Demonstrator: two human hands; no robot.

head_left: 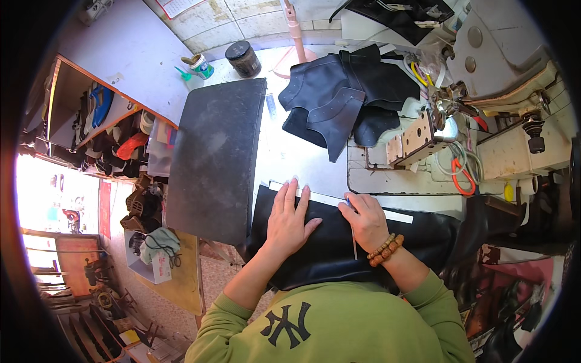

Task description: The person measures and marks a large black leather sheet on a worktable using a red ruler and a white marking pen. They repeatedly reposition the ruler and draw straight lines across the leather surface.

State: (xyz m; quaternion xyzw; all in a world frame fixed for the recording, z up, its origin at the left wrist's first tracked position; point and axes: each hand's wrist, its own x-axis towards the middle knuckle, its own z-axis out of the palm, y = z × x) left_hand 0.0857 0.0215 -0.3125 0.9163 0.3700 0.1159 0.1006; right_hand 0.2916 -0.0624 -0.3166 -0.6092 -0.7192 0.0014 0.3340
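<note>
Black leather (315, 248) lies across the near edge of the table and over my lap. Along its far edge runs a narrow white strip (396, 216), straight like a ruler. My left hand (288, 221) rests flat, fingers stretched and spread, with the fingertips pressing on the strip. Just right of it my right hand (366, 221) is closed on a slim pen (355, 245), whose pale shaft points back toward me. A bit of blue shows at its far end by the strip. The fingers partly hide the pen.
A dark board (212, 157) lies to the left. Cut black leather pieces (333, 97) are heaped at the back, near a dark jar (243, 59) and a small tub (201, 66). At right stand a sewing machine (508, 115) and orange-handled scissors (463, 177).
</note>
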